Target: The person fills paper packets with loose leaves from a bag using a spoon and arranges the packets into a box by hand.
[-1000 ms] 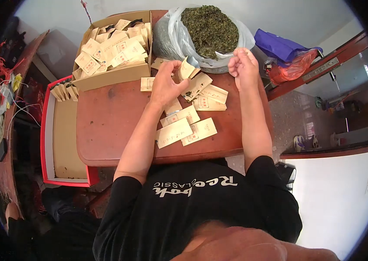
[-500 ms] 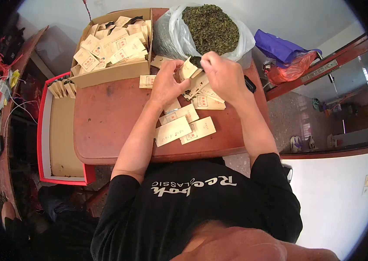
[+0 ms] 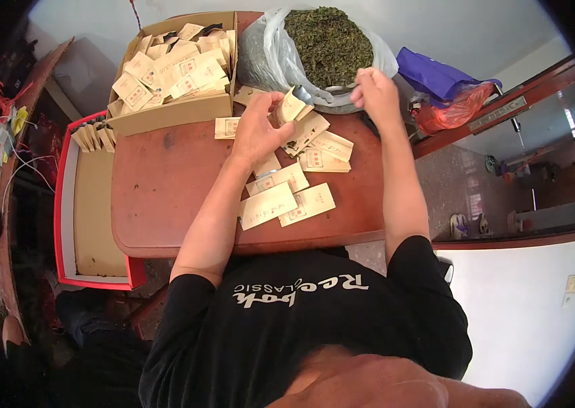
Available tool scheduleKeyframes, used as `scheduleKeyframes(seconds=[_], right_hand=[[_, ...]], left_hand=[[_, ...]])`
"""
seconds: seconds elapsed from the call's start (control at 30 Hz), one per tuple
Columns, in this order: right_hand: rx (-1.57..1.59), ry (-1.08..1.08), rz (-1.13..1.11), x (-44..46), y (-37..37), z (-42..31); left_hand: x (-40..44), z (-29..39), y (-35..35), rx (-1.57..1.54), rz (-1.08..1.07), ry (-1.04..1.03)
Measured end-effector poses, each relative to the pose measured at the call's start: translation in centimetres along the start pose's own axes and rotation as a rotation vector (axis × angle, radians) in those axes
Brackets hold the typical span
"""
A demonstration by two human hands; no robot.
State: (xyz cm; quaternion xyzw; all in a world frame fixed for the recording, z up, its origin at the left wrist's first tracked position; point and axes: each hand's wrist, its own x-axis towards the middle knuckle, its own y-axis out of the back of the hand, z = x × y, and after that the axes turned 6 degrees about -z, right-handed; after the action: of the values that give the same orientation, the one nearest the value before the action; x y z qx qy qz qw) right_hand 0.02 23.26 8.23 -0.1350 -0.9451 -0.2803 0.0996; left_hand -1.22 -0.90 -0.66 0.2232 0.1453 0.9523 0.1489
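My left hand pinches a small tan paper packet upright, its mouth open and a silvery lining showing. Over at the near rim of a clear plastic bag, my right hand has its fingers closed on what looks like a metal spoon, mostly hidden. Dark green dried leaves fill the bag. Below my left hand, several printed paper packets lie overlapping on the red-brown table, with some leaf crumbs among them.
A cardboard box heaped with packets stands at the back left. Beside the table is a red-edged tray with a few packets at its far end. A purple bag and a red plastic bag lie at the right.
My right hand has moved right and away from the packet to the bag's rim. My left hand stays around the packet, whose open mouth now shows.
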Motion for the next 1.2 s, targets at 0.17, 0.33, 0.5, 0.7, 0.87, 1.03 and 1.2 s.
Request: scheduleKeyframes(seconds=[0.17,0.33,0.5,0.7,0.87,1.03,1.2], right_hand=[[0.173,-0.055,0.116,0.1,-4.5,0.4],[0.342,0.006,0.212,-0.2,-5.3,2.0],[0.517,0.032,0.233,-0.4,-4.2,3.0],[0.650,0.013,0.200,-1.8,-2.3,1.1],[0.678,0.020,0.065,-2.8,-0.8,-0.3],[0.651,-0.012,-0.099,-3.7,-0.6,-1.3],[0.258,0.126,-0.114,-4.0,-2.2,-2.7]], left_hand=[[0.1,0.1,0.0,0.010,-0.019,0.005],[0.2,-0.3,0.1,-0.034,-0.005,0.019],[0.2,-0.1,0.1,0.000,-0.012,0.002],[0.1,0.0,0.2,0.019,-0.003,0.001],[0.1,0.1,0.1,0.025,-0.009,0.013],[0.0,0.1,0.0,0.047,-0.002,0.000],[-0.1,0.5,0.1,0.061,-0.020,-0.002]])
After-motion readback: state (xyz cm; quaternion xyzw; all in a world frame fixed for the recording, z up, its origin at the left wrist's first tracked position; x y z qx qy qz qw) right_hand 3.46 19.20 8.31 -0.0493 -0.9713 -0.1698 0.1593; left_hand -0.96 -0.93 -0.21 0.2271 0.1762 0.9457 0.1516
